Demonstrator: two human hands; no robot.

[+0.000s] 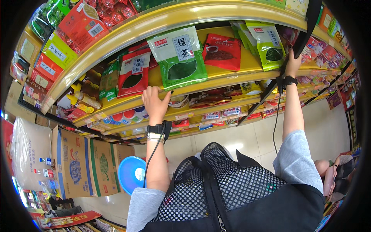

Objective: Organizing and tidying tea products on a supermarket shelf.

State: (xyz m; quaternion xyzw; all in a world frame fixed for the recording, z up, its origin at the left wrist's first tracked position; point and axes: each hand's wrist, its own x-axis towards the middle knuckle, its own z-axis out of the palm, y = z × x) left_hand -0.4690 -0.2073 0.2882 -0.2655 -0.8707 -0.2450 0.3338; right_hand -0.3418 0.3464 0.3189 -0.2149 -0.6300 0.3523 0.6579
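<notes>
My left hand (155, 101) rests with spread fingers on the front edge of a yellow shelf (185, 90), just below a red and white tea pouch (134, 72) and beside a large green pouch of green tea (185, 58). My right hand (292, 64) reaches up at the black shelf upright (304, 37), right of a lime-green tea pouch (268, 46); its fingers are partly hidden, and whether they grip anything is unclear. Between the two green pouches lies a red pouch (221, 52). Both wrists wear black straps with cables.
Squeeze bottles (84, 100) stand at the shelf's left end. Cardboard boxes (75, 165) and a blue basin (130, 175) are on the floor at left. Lower shelves hold jars and packets. A person (333, 177) is at the far right. Red boxed tea (82, 26) sits on the upper shelf.
</notes>
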